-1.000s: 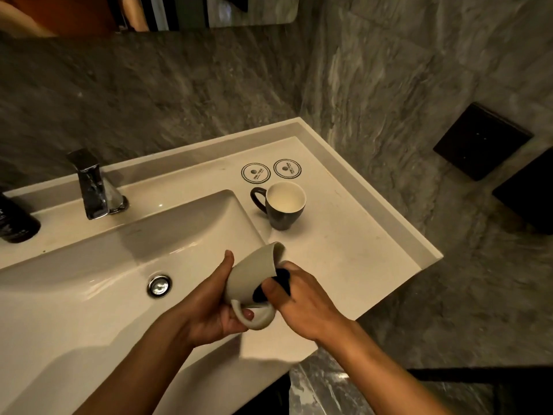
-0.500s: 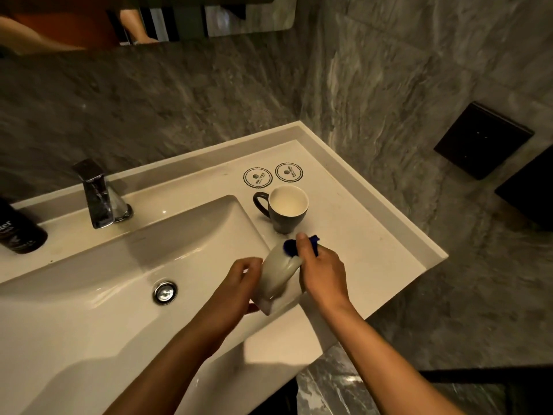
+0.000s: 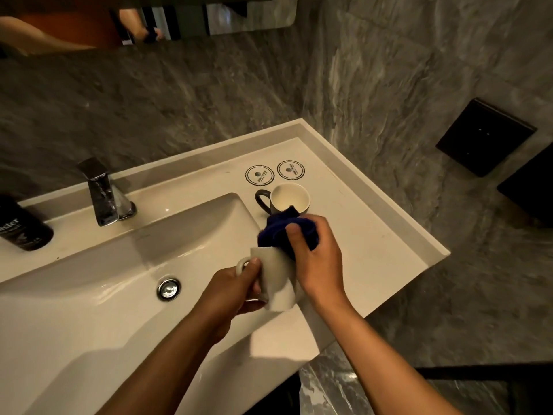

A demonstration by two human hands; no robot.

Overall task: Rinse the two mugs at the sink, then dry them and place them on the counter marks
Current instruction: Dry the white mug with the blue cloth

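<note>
Gripping pale ceramic mug by its handle side with left hand, over the white sink's right edge; right hand clutching bunched dark-blue cloth at the rim. Drying in hand, seemingly. Next: setting it on a round counter mark, past the dark mug.

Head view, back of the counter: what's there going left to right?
Black bottle → faucet → left counter mark → right counter mark. The dark mug sits just in front of the marks, so it is left out.

Glossy ceramic sink, chrome faucet, soft cloth, matt stone wall.
</note>
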